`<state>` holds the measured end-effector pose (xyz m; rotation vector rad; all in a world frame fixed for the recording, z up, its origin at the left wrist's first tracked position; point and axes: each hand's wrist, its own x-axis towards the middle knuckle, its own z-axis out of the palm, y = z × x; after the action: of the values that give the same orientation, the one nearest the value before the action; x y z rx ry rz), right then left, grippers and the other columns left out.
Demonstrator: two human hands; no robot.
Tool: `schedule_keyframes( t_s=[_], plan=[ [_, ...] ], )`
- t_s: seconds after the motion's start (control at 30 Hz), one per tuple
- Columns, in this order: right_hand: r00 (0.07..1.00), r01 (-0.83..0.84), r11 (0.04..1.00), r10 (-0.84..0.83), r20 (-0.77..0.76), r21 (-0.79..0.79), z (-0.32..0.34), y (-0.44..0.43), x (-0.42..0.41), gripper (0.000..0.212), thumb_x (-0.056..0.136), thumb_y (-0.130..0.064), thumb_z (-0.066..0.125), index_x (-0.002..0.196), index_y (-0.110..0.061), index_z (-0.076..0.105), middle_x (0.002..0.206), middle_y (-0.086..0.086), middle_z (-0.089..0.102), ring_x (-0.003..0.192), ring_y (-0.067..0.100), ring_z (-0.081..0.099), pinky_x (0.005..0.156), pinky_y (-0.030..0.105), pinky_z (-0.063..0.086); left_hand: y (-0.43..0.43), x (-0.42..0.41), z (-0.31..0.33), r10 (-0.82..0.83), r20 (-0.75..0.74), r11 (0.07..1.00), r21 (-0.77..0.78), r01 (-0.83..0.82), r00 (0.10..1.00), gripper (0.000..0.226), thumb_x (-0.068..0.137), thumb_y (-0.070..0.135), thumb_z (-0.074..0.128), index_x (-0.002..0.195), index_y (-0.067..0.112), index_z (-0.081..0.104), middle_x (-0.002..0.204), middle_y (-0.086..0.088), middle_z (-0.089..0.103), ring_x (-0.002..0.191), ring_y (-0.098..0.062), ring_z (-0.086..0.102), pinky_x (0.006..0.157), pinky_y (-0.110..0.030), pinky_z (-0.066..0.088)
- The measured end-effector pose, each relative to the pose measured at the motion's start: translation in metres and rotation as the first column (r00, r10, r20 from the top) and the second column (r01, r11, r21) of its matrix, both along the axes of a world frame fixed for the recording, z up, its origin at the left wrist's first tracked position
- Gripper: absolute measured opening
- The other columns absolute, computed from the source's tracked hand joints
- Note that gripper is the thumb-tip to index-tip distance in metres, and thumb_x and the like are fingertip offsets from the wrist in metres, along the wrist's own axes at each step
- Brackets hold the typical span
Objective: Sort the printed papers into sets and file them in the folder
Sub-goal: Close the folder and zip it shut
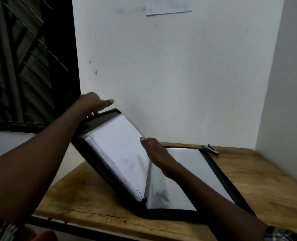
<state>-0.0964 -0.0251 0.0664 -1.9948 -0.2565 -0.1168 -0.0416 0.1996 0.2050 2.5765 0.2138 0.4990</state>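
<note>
Filing seemingly done: papers [116,145] in folder [212,164]; left hand [90,103] grips its raised half, 10 o'clock; right hand [154,150] flat on papers; closing remains

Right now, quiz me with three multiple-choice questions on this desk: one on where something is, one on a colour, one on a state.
1. Where is the left hand?
A. flat on the table
B. at the folder's raised edge
C. on the wall

2. What colour is the folder's rim?
A. red
B. black
C. yellow

3. How does the folder lie?
A. zipped shut
B. open, both sides flat
C. open, left side tilted up

Answers:
1 B: its fingers hold the top edge of the lifted side.
2 B: the border all round is black.
3 C: the right side lies on the table and the left slants up.
</note>
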Motion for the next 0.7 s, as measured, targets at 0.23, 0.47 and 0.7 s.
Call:
schedule_keyframes(
  t_s=[0.23, 0.47, 0.7],
  plan=[
    [0.989, -0.135, 0.967, 0.145, -0.031, 0.216, 0.066, -0.041, -0.026, 0.056, 0.093, -0.066, 0.034, 0.13, -0.025, 0.045, 0.137, 0.009, 0.048, 0.121, 0.027, 0.051, 0.099, 0.046, 0.049, -0.104, -0.049, 0.056, -0.303, -0.05, 0.938, -0.189, 0.289, 0.952, 0.082, 0.088, 0.071, 0.044, 0.136, 0.005, 0.046, 0.109, -0.02, 0.065, 0.084, -0.032, 0.064, 0.066, -0.035, 0.051],
    [0.976, -0.102, 0.865, 0.182, -0.117, 0.491, 0.088, -0.113, -0.034, 0.085, 0.087, -0.076, 0.028, 0.136, -0.01, 0.05, 0.122, 0.02, 0.062, 0.106, 0.036, 0.064, 0.083, 0.046, 0.056, -0.19, -0.07, 0.02, -0.566, -0.06, 0.784, -0.346, 0.515, 0.822, 0.079, 0.091, 0.07, 0.038, 0.134, 0.004, 0.048, 0.099, -0.025, 0.066, 0.07, -0.036, 0.073, 0.054, -0.04, 0.06],
    [0.955, -0.046, 0.87, 0.182, -0.234, 0.492, 0.056, -0.183, -0.041, 0.069, 0.09, -0.066, 0.046, 0.13, -0.011, 0.059, 0.126, 0.013, 0.064, 0.096, 0.024, 0.066, 0.065, 0.031, 0.054, -0.236, -0.045, -0.047, -0.563, -0.274, 0.826, -0.162, 0.539, 0.78, 0.068, 0.091, 0.065, 0.047, 0.125, 0.006, 0.057, 0.101, -0.017, 0.07, 0.085, -0.035, 0.072, 0.071, -0.047, 0.059]
  ],
)
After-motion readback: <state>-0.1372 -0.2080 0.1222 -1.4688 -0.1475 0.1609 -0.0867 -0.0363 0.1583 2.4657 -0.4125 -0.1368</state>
